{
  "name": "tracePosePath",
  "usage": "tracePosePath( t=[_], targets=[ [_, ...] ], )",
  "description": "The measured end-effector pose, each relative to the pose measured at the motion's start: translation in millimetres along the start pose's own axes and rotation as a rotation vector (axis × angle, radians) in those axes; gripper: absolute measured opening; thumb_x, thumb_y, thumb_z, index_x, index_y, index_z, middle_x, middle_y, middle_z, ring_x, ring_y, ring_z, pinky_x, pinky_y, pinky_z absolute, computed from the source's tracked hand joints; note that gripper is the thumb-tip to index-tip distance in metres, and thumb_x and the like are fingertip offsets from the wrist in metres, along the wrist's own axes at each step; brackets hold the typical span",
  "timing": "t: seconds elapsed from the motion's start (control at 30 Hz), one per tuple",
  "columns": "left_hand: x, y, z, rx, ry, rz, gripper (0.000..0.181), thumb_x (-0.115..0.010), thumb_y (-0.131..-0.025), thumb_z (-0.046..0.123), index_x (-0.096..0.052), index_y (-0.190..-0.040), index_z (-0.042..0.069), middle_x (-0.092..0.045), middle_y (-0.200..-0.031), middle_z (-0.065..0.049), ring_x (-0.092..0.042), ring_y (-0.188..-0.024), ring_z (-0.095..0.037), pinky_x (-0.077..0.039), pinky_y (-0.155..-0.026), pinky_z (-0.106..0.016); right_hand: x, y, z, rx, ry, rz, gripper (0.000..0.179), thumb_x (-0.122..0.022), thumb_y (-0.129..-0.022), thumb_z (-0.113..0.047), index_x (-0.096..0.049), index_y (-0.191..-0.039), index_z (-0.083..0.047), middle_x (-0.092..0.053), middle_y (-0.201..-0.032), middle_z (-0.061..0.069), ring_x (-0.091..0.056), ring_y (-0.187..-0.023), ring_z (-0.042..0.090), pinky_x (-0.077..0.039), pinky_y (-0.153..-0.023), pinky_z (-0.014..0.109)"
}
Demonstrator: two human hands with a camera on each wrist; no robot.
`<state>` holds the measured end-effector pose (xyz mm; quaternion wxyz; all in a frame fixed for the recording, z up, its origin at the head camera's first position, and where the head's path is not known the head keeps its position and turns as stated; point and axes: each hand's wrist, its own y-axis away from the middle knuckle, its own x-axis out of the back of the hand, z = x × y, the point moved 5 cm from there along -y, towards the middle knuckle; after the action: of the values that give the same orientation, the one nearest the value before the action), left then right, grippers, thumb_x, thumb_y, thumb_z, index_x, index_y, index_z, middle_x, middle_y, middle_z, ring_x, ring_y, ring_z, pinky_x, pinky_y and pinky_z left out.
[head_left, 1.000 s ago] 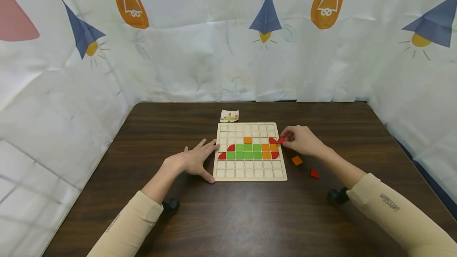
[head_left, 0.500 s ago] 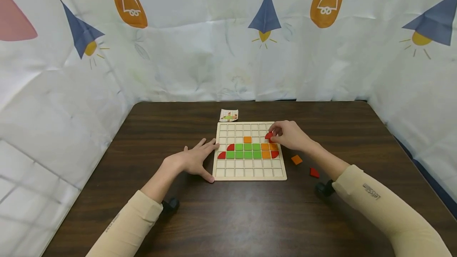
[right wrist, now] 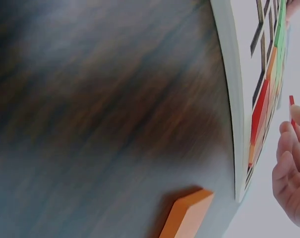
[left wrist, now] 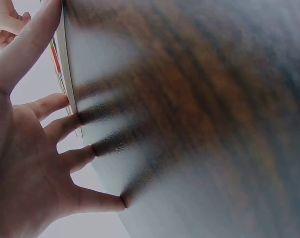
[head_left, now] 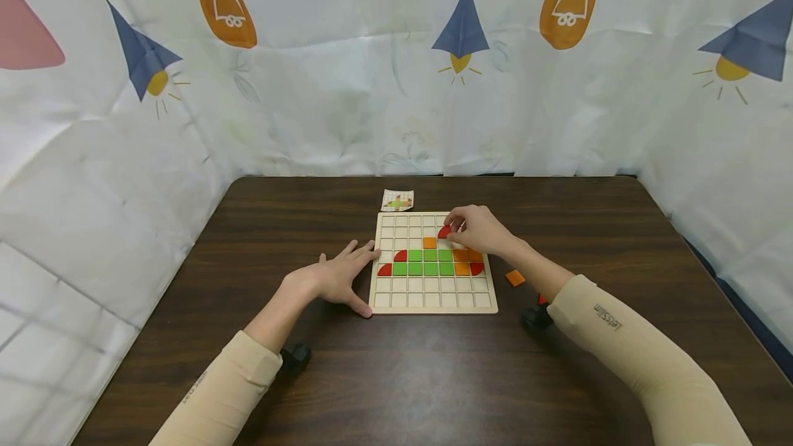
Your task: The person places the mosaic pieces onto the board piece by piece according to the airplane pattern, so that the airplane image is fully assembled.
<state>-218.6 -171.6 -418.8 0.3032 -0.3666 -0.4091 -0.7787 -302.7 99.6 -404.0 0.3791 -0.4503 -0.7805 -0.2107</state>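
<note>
My right hand (head_left: 482,228) pinches a red quarter-circle tile (head_left: 444,232) over the upper right part of a pale wooden grid board (head_left: 434,303). In the right wrist view the same tile (right wrist: 291,106) shows edge-on between thumb and fingers. Just below and left of it, a lone orange square tile (head_left: 429,243) sits in the grid. Two rows of green tiles (head_left: 431,269) run across the middle, with red rounded tiles (head_left: 401,255) at the left end and orange and red ones at the right. My left hand (head_left: 334,279) lies with fingers spread along the board's left edge.
A small printed picture card (head_left: 398,200) lies just behind the board. To the board's right, a loose orange tile (head_left: 515,278) rests on the dark wooden table (head_left: 396,377), with a red tile (head_left: 542,299) partly hidden behind my right wrist. A printed curtain (head_left: 384,109) hangs behind the table.
My right hand has carried the red tile from the board's right edge leftward and slightly away, over the upper grid. The left hand has stayed in place.
</note>
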Motion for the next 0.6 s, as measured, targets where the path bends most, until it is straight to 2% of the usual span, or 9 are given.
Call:
tracePosePath(
  t=[0.3, 0.6],
  targets=[
    [0.4, 0.2, 1.1, 0.0, 0.002, 0.0, 0.116, -0.088, -0.078, 0.052, -0.021, -0.166, 0.016, -0.001, -0.172, -0.004, 0.005, -0.156, -0.033, -0.007, -0.107, -0.082, -7.1, -12.9, -2.2, 0.016, 0.01, -0.009, 0.021, -0.076, -0.094, -0.009, -0.072, -0.113, 0.0, -0.069, -0.091, 0.005, -0.064, -0.078, 0.02, -0.055, -0.076, 0.036],
    [0.8, 0.6, 1.4, -0.002, 0.002, 0.0, 0.117, -0.089, -0.077, 0.051, -0.021, -0.166, 0.016, -0.001, -0.172, -0.005, 0.004, -0.156, -0.034, -0.006, -0.107, -0.082, -14.5, -24.3, -1.0, -0.031, -0.003, -0.027, 0.023, -0.077, -0.094, -0.01, -0.072, -0.114, -0.002, -0.069, -0.094, 0.006, -0.063, -0.085, 0.022, -0.053, -0.077, 0.036]
  ],
)
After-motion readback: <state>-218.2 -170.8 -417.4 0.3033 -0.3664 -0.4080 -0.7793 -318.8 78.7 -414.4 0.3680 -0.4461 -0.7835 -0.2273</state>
